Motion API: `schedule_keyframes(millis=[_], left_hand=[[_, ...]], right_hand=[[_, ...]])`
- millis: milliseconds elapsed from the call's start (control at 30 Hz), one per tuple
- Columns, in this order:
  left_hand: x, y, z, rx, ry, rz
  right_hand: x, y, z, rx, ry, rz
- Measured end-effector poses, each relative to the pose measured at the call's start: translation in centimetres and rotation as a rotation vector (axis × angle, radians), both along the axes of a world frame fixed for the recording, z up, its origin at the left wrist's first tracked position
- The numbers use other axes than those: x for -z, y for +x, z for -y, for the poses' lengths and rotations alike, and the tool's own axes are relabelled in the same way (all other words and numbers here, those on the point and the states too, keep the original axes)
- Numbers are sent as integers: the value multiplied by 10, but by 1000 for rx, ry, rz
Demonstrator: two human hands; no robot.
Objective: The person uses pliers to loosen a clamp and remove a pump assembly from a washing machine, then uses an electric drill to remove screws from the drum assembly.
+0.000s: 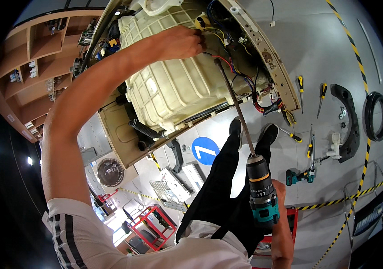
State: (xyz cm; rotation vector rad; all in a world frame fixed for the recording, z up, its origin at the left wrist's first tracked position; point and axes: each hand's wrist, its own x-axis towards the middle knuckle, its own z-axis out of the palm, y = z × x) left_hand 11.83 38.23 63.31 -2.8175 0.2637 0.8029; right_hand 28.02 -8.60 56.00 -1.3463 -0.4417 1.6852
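Note:
In my right hand [279, 199] is a teal and black cordless drill [262, 199], pointing away from me. A long dark extension bit [238, 107] runs from its chuck to the edge of a cream plastic washing machine tub [173, 85]. My left arm reaches across the tub. The left hand [183, 42] has its fingers curled together near the wires [222, 38] at the tub's far right; whatever is between the fingertips is hidden. Beside the bit's tip, a bundle of red, blue and black wires [249, 80] hangs along the machine's metal side frame [272, 54].
Yellow-handled screwdrivers [301, 85], a second teal drill [300, 176], a black curved part [349, 121] and a black rubber ring [376, 116] lie on the grey floor at right. Wooden shelves [39, 49] stand at left. A red cart [153, 226] is at lower left.

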Motion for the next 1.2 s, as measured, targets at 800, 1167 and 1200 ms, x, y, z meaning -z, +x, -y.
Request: schedule_keyframes(millis=[800,1167,1200], left_hand=[[-62,-92,141,-1228,-521,619],[-73,-222,285,-2187,-1243,880],[-66,-232,298,-2202,-1279,909]], right_hand=[[32,7,56,-179,54,195],[-33,-27,15,-266,98,324],[-45,-35,10,-253,47,271]])
